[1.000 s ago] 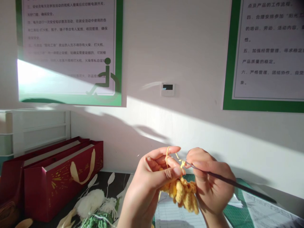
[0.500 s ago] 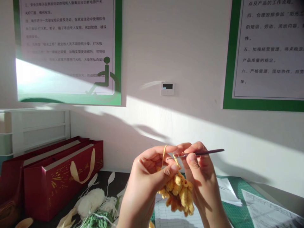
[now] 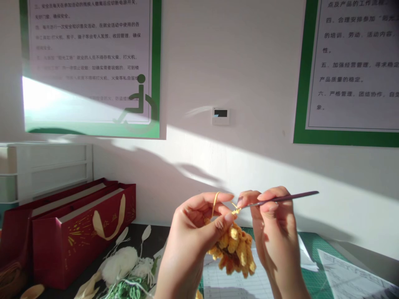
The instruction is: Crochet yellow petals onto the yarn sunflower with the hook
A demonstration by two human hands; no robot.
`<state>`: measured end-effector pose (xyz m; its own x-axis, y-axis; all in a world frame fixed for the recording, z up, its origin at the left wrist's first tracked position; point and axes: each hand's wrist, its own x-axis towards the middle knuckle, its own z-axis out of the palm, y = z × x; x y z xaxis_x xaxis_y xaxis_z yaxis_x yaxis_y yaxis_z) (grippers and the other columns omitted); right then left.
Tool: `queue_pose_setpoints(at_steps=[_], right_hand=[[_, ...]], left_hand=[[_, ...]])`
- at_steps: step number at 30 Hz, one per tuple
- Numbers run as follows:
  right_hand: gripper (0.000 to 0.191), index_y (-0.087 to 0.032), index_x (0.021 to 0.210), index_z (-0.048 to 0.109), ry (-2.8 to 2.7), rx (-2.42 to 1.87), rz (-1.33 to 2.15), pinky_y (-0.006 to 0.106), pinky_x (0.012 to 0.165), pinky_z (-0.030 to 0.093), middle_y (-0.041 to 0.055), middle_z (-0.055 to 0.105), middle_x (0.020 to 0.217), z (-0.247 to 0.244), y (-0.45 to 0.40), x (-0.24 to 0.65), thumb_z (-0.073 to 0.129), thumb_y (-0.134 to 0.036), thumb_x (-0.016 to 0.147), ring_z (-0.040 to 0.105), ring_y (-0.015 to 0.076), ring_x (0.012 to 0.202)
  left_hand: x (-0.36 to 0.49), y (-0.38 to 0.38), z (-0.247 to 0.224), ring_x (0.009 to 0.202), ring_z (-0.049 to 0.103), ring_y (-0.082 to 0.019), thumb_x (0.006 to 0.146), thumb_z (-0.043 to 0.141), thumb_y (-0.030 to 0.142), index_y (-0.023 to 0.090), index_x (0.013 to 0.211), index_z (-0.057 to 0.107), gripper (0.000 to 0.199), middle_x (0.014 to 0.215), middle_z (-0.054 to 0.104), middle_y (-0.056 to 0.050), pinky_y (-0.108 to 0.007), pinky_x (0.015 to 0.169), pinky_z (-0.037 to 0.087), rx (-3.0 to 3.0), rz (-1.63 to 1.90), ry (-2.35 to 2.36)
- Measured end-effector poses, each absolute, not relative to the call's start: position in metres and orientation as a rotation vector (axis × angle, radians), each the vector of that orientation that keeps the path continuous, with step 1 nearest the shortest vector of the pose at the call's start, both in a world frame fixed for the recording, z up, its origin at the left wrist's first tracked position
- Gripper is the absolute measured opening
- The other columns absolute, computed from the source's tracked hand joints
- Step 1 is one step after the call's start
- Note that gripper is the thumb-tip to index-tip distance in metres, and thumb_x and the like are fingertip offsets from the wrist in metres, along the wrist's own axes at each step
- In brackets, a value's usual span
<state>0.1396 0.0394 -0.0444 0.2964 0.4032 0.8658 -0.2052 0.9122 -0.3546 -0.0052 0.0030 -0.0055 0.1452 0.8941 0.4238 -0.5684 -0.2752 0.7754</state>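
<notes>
A yellow crocheted piece (image 3: 237,249) with many finger-like petals hangs from my left hand (image 3: 193,232), pinched between thumb and fingers. A strand of yellow yarn (image 3: 215,204) loops over the left index finger. In my right hand (image 3: 274,224), a dark purple crochet hook (image 3: 296,196) is held between thumb and fingers like a pen. Its tip meets the yellow stitches just above my left thumb, and a short length of yarn rises there towards the right fingertips. The exact stitch at the tip is too small to make out.
Red gift bags (image 3: 87,228) stand at the left beside white drawers (image 3: 56,162). White yarn (image 3: 120,265) and green yarn (image 3: 127,288) lie near them. Printed sheets (image 3: 352,270) rest on a green cutting mat (image 3: 314,245). The wall (image 3: 249,162) rises behind.
My right hand has moved to the right with the crochet hook, drawing its tip back to the stitches near my left thumb. My left hand stays almost still.
</notes>
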Motion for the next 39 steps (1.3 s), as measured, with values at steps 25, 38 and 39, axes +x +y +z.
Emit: queue_pose_setpoints(at_steps=[25, 38, 39], right_hand=[[0.009, -0.024, 0.109, 0.058, -1.521, -0.1, -0.008, 0.05, 0.092, 0.048, 0.0022, 0.077, 0.095, -0.025, 0.02, 0.156, 0.052, -0.017, 0.106, 0.069, 0.0204, 0.086], [0.02, -0.03, 0.108, 0.068, -1.481, -0.192, -0.32, 0.047, 0.08, 0.055, 0.0015, 0.07, 0.096, -0.037, 0.03, 0.152, 0.063, -0.015, 0.097, 0.067, 0.0212, 0.087], [0.02, -0.03, 0.107, 0.068, -1.488, -0.206, -0.286, 0.046, 0.077, 0.055, 0.0012, 0.068, 0.093, -0.039, 0.031, 0.151, 0.065, -0.014, 0.095, 0.066, 0.0211, 0.085]], left_hand=[[-0.003, 0.002, -0.005, 0.06, 0.059, -0.008, 0.068, 0.097, 0.024, 0.017, 0.088, 0.086, 0.024, 0.072, 0.071, -0.002, -0.015, 0.056, 0.047, 1.192, 1.49, 0.459], [0.0, -0.001, -0.003, 0.065, 0.065, -0.011, 0.061, 0.102, 0.021, 0.015, 0.097, 0.085, 0.04, 0.072, 0.074, -0.002, -0.019, 0.062, 0.053, 1.115, 1.516, 0.404], [0.0, -0.002, -0.002, 0.065, 0.065, -0.011, 0.06, 0.102, 0.021, 0.015, 0.097, 0.084, 0.042, 0.072, 0.074, -0.002, -0.019, 0.062, 0.053, 1.106, 1.528, 0.412]])
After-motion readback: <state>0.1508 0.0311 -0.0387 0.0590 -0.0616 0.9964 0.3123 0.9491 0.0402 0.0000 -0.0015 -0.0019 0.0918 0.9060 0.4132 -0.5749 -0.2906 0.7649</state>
